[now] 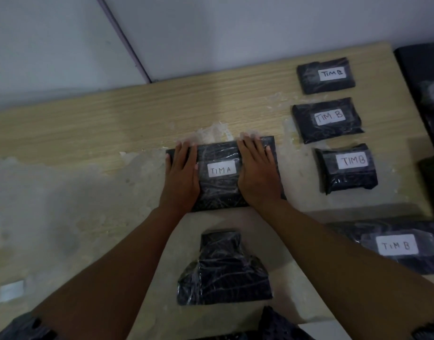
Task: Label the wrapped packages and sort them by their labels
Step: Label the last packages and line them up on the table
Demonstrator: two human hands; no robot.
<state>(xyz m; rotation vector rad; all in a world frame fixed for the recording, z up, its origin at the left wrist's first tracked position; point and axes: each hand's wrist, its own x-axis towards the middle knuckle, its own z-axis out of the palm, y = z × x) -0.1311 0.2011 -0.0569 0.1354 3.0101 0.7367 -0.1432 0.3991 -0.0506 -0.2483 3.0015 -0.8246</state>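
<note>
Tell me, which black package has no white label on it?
The wrapped package nearest the person, just below the TIM A package under both hands. Every other package shows a white label.

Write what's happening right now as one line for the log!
step: pressing TIM A package flat | left hand open on it | right hand open on it | TIM B packages at right | unlabeled package near

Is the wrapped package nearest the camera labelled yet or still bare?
Still bare: the nearest package shows only wrinkled wrap, no white label, unlike the TIM A package under both hands.
</note>
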